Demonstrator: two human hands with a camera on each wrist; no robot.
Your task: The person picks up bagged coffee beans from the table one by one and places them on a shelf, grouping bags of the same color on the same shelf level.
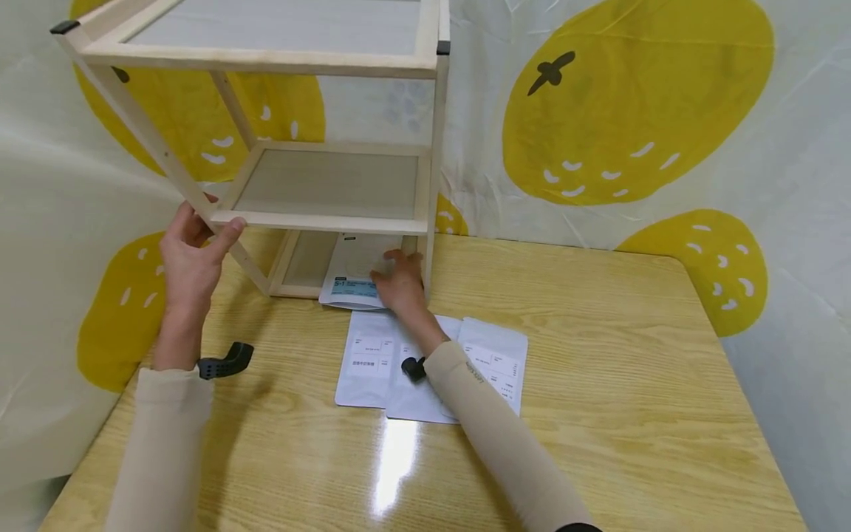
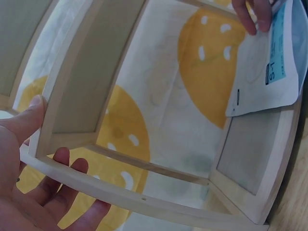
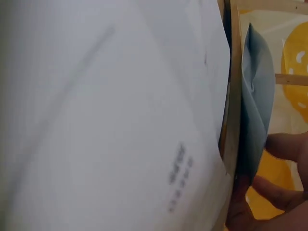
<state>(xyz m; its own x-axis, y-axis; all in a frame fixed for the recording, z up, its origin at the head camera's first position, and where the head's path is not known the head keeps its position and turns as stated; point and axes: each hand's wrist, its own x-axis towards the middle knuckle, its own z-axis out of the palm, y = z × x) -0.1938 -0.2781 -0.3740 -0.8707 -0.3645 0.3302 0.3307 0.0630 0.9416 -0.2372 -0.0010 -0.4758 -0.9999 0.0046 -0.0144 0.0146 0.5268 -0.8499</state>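
Note:
My left hand (image 1: 193, 255) grips the left front post of a wooden three-tier rack (image 1: 326, 222) where the middle shelf joins it, thumb on the shelf's front rail. On the bottom shelf lies a white pouch (image 1: 355, 258) with a blue label marked S-1, its near end overhanging the front rail. My right hand (image 1: 402, 284) holds this pouch near its right side, fingers bent on its top. The right wrist view shows a finger (image 3: 240, 204) curled at the pouch's side edge. The hand hides part of the pouch.
Several white pouches (image 1: 366, 362) with printed labels overlap on the wooden table (image 1: 598, 384) in front of the rack. A cloth (image 1: 479, 125) with yellow fruit shapes hangs behind. The rack's middle shelf (image 1: 326, 185) and top tier (image 1: 279, 29) stand above the right hand.

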